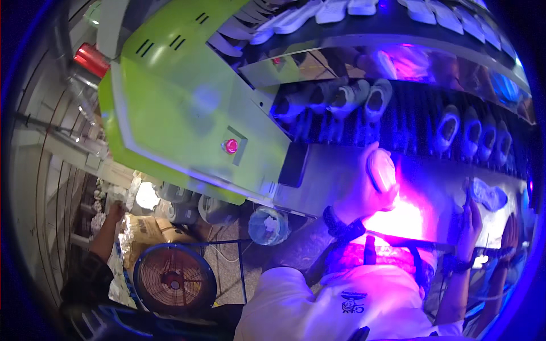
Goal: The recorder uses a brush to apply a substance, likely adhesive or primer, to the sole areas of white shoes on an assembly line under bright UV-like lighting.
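Observation:
My left hand [366,190], with a dark band at the wrist, grips a pale oval shoe [382,170] above a brightly lit spot. Pink-violet glare washes out its details. Farther right is my right hand [470,221], also banded at the wrist, its fingers stretched out beside a white-blue shoe [489,194]. Whether the fingertips touch that shoe I cannot tell. On the shoe's other side rests another hand [509,233], apparently a co-worker's.
Shoes [375,99] stand in a row on a dark conveyor [409,125] ahead; pale soles [330,11] lie on a higher belt. At left stand a green machine [187,108] with a red button [230,146], a round fan [174,277], a blue bucket [268,226] and another person's arm [105,236].

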{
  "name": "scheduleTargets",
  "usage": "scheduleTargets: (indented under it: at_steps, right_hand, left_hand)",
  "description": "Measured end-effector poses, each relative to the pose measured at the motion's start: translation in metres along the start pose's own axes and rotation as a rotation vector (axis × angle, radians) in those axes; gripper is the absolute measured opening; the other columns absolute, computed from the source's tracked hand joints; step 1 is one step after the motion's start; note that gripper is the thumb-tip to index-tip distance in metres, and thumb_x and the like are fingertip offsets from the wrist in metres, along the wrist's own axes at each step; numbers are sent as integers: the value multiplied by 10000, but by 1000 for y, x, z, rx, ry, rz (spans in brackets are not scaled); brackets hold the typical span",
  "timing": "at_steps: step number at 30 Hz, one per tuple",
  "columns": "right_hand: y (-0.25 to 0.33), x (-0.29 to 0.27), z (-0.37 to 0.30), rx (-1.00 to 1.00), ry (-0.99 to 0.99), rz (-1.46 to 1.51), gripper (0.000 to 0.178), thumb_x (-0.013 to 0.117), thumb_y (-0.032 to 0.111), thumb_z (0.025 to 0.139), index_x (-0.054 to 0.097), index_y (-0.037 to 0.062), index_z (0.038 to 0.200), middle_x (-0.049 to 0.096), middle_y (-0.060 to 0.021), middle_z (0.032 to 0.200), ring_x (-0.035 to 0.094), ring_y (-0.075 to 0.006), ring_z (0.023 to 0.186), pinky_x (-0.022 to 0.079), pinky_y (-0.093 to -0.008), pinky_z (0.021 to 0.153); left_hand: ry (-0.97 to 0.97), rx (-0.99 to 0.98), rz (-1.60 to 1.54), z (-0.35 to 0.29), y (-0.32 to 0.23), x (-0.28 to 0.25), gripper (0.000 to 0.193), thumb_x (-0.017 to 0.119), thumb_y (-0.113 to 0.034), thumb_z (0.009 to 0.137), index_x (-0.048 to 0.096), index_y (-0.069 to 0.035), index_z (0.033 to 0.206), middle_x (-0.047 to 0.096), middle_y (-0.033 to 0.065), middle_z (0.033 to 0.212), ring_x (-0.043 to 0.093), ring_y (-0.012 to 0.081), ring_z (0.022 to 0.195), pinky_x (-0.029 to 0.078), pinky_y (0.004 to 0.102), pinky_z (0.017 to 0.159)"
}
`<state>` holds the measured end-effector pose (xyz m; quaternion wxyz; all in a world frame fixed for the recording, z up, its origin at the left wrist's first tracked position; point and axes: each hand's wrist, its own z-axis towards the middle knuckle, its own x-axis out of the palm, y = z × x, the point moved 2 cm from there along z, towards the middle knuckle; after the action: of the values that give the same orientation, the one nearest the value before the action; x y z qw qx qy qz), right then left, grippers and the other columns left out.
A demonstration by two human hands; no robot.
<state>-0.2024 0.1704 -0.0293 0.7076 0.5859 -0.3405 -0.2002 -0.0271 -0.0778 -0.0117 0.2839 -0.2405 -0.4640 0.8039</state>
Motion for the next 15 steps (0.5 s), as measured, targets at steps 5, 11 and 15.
scheduleTargets:
  at_steps: [5, 11, 15]
  right_hand:
    - [-22, 23, 0, 25, 5, -91, 416, 611, 158, 1018, 575, -42, 1382, 677, -81, 1135, 632, -169, 1029, 528, -341, 849]
    - [-42, 14, -37, -43, 155, -550, 325, 677, 151, 1000, 675, -8, 1284, 699, -126, 1182, 684, -216, 1059, 548, -371, 923]
    - [-43, 27, -26, 62, 191, -610, 339, 687, 136, 979, 678, -14, 1283, 706, -144, 1188, 680, -228, 1098, 548, -379, 944]
  left_hand:
    - [230, 159, 75, -76, -18, 9, 871, 865, -335, 789, 429, 46, 1440, 537, 224, 1369, 571, 362, 1272, 481, 488, 1048]
    - [229, 547, 737, -164, -13, 26, 957, 843, -451, 826, 387, 129, 1436, 511, 322, 1377, 548, 455, 1276, 453, 533, 1093]
    - [275, 431, 776, -212, 17, 32, 522, 691, -171, 870, 527, 44, 1317, 593, 253, 1333, 641, 409, 1166, 524, 490, 925]
